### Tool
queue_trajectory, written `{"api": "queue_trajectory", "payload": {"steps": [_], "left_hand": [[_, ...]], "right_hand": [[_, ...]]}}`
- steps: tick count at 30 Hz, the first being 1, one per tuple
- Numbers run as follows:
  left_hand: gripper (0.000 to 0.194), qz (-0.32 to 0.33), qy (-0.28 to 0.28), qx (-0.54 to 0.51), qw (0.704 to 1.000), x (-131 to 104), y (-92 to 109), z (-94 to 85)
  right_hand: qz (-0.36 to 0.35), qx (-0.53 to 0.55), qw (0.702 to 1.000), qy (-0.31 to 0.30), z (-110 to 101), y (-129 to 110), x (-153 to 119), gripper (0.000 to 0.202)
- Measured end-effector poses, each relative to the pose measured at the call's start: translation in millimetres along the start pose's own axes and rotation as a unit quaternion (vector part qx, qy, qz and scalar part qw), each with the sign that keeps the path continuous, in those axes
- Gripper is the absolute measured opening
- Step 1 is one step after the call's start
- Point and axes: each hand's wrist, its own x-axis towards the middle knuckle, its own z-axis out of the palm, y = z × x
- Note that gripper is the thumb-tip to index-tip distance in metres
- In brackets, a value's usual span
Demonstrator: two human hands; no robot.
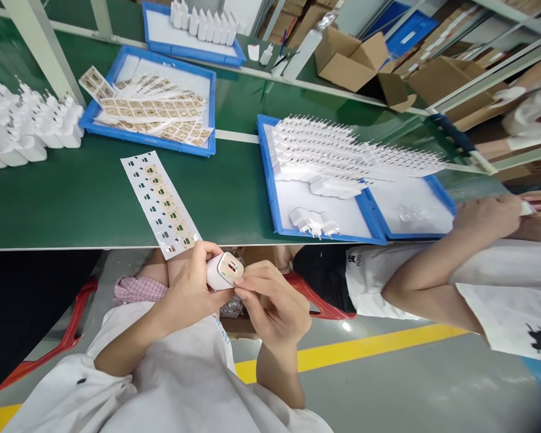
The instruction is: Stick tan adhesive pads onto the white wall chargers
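My left hand is wrapped round a white charger, its port end turned to the right. A tan label lies on that end face, around the ports. The thumb and forefinger of my right hand pinch at the lower right edge of this face; whether they hold the label's edge is too small to tell. Just behind my left hand, a label sheet with tan stickers and cut-out shapes lies on the green table, its near end jutting over the front edge.
A blue tray of label sheets stands at the back left, near white chargers. Another tray holds rows of chargers, beside a further tray. A co-worker's hands are at the right.
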Motion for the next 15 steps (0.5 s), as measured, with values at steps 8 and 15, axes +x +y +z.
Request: {"api": "queue_trajectory", "payload": {"steps": [8, 15], "left_hand": [[0.037, 0.01, -0.034, 0.083, 0.996, 3.7, 1.0, -3.1], [0.036, 0.099, -0.094, 0.049, 0.989, 12.5, -12.4, 0.1]], "right_hand": [[0.195, 0.023, 0.979, -0.05, -14.1, -11.4, -1.5, 0.018], [0.307, 0.19, 0.93, 0.074, -10.6, 19.6, -11.1, 0.028]]}}
